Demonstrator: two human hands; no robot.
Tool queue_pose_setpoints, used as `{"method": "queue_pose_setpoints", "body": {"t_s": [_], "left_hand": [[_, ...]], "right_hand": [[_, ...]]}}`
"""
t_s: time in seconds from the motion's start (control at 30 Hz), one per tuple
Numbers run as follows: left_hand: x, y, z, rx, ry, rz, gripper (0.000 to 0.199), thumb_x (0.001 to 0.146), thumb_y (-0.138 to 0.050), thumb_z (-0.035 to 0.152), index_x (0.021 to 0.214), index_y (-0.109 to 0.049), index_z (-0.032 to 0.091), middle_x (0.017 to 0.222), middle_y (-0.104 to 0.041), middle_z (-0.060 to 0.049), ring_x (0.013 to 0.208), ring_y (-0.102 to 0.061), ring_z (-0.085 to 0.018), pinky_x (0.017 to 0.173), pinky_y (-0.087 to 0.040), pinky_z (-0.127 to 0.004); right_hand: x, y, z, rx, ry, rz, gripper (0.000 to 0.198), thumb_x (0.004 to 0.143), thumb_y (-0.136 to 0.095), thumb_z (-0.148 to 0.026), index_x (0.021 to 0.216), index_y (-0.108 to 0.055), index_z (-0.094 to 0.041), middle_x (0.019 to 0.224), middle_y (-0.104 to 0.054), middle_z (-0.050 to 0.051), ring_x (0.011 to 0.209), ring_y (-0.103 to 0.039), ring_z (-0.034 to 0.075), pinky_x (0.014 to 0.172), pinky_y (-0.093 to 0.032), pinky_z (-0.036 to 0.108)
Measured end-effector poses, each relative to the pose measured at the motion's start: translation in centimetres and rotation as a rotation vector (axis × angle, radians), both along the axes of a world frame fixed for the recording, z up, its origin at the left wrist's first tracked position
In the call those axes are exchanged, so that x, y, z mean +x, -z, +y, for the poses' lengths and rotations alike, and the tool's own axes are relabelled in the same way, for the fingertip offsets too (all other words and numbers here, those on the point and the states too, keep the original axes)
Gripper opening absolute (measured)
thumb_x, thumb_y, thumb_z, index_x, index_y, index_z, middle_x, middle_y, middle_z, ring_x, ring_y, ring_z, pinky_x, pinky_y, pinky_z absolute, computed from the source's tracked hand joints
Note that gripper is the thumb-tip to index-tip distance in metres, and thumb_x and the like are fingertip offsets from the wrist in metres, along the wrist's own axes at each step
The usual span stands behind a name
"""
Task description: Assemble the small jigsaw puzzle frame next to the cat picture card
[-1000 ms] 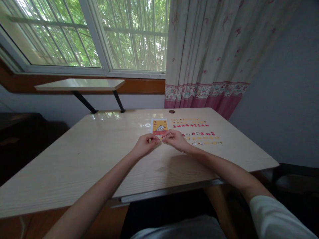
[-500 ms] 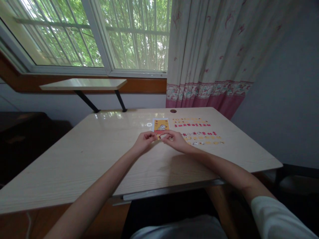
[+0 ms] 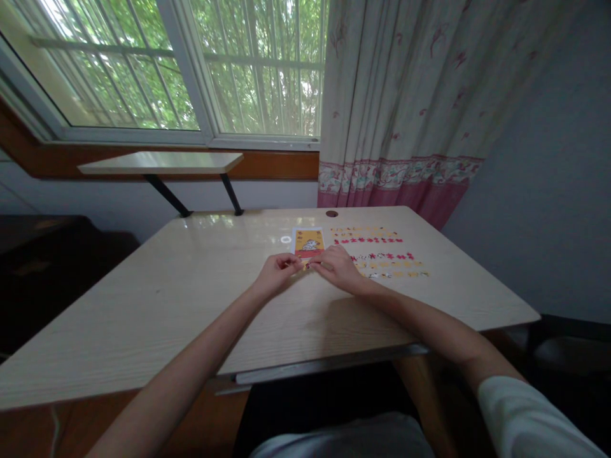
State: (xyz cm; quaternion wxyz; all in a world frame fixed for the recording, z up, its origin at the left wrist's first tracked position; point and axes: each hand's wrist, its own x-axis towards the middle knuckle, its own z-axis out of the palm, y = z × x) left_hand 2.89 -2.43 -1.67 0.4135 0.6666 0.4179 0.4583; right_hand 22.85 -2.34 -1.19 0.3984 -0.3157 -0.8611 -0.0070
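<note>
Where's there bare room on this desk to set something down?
The widest bare patch on the desk lies between the shelf's black legs and the left forearm. Another lies right of the jigsaw pieces. It's crowded around the picture card, left hand and right hand, and along those rows.

The widest open room on the table (image 3: 181, 299) lies left of the left hand (image 3: 279, 270), running from the front edge back toward the raised shelf (image 3: 162, 162), whose slanted black legs (image 3: 232, 194) block the back left. Between the two forearms, the front is bare as well. Straight ahead, the picture card (image 3: 309, 238) lies just beyond the fingertips. Right of it, rows of small pieces (image 3: 367, 241) leave only a narrow lane between the far and near groups, with the right hand (image 3: 337, 267) at its left end. A bare strip separates the rows from the right edge; the curtain (image 3: 377, 184) hangs behind.
</note>
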Motion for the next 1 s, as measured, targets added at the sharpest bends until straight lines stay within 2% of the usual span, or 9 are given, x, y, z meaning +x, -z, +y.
{"method": "queue_pose_setpoints", "body": {"t_s": [0.13, 0.2, 0.3, 0.4, 0.63, 0.73, 0.87, 1.0], "left_hand": [[-0.4, -0.5, -0.6, 0.333, -0.050, 0.190, 0.028, 0.072, -0.069, 0.034, 0.094, -0.067, 0.016, 0.081, -0.066, -0.004, 0.068, -0.053, -0.013, 0.065, -0.044, -0.025], [-0.5, -0.6, -0.8, 0.484, -0.066, 0.281, 0.028, 0.074, -0.068, 0.032, 0.099, -0.066, 0.018, 0.083, -0.065, -0.003, 0.068, -0.052, -0.013, 0.066, -0.044, -0.025], [-0.6, -0.7, -0.9, 0.608, -0.070, 0.325, 0.026, 0.077, -0.067, 0.032, 0.099, -0.065, 0.018, 0.082, -0.064, -0.003, 0.066, -0.051, -0.012, 0.064, -0.044, -0.025], [-0.6, -0.8, -0.9, 0.647, -0.060, 0.336, 0.023, 0.079, -0.066, 0.030, 0.099, -0.064, 0.018, 0.082, -0.064, -0.003, 0.066, -0.051, -0.012, 0.062, -0.044, -0.024], [-0.5, -0.8, -1.1, 0.618, -0.063, 0.321, 0.024, 0.077, -0.066, 0.030, 0.097, -0.066, 0.018, 0.082, -0.065, -0.004, 0.067, -0.052, -0.013, 0.063, -0.044, -0.025], [-0.2, -0.8, -1.1, 0.476, -0.082, 0.254, 0.025, 0.077, -0.066, 0.033, 0.096, -0.068, 0.018, 0.078, -0.066, -0.004, 0.065, -0.053, -0.013, 0.060, -0.043, -0.024], [0.4, -0.7, -1.0, 0.217, -0.040, 0.058, 0.029, 0.075, -0.066, 0.040, 0.091, -0.070, 0.016, 0.084, -0.071, -0.007, 0.070, -0.060, -0.016, 0.062, -0.046, -0.026], [0.8, -0.7, -0.8, 0.111, -0.018, -0.099, 0.032, 0.067, -0.072, 0.045, 0.081, -0.072, 0.016, 0.082, -0.072, -0.008, 0.075, -0.064, -0.020, 0.068, -0.050, -0.029]], "right_hand": [[0.1, -0.1, 0.1, 0.009, 0.058, 0.061, 0.020, 0.089, -0.053, -0.034, 0.089, -0.069, -0.022, 0.082, -0.071, 0.002, 0.079, -0.059, 0.016, 0.078, -0.036, 0.031], [0.1, -0.1, 0.2, 0.011, 0.065, 0.067, 0.020, 0.089, -0.053, -0.035, 0.089, -0.069, -0.023, 0.083, -0.071, 0.002, 0.079, -0.060, 0.016, 0.079, -0.035, 0.032], [0.0, 0.0, 0.1, 0.023, 0.061, 0.067, 0.020, 0.089, -0.053, -0.035, 0.087, -0.069, -0.023, 0.083, -0.071, 0.002, 0.080, -0.060, 0.016, 0.079, -0.035, 0.032], [0.0, 0.0, -0.1, 0.029, 0.057, 0.065, 0.020, 0.088, -0.054, -0.035, 0.086, -0.069, -0.022, 0.082, -0.071, 0.002, 0.081, -0.060, 0.016, 0.080, -0.034, 0.032], [-0.1, -0.1, -0.1, 0.049, 0.047, 0.072, 0.020, 0.088, -0.053, -0.034, 0.085, -0.068, -0.022, 0.080, -0.071, 0.002, 0.079, -0.060, 0.016, 0.079, -0.035, 0.032], [-0.1, 0.0, -0.2, 0.072, 0.038, 0.109, 0.017, 0.087, -0.055, -0.033, 0.084, -0.067, -0.021, 0.078, -0.070, 0.002, 0.077, -0.060, 0.016, 0.078, -0.035, 0.032], [-0.3, 0.0, -0.3, 0.049, 0.035, 0.114, 0.016, 0.085, -0.057, -0.033, 0.081, -0.066, -0.021, 0.076, -0.069, 0.001, 0.077, -0.059, 0.016, 0.078, -0.035, 0.032], [-0.3, 0.0, -0.3, 0.037, 0.033, 0.108, 0.018, 0.084, -0.059, -0.037, 0.078, -0.066, -0.021, 0.074, -0.068, 0.001, 0.077, -0.059, 0.016, 0.079, -0.035, 0.032]]}}
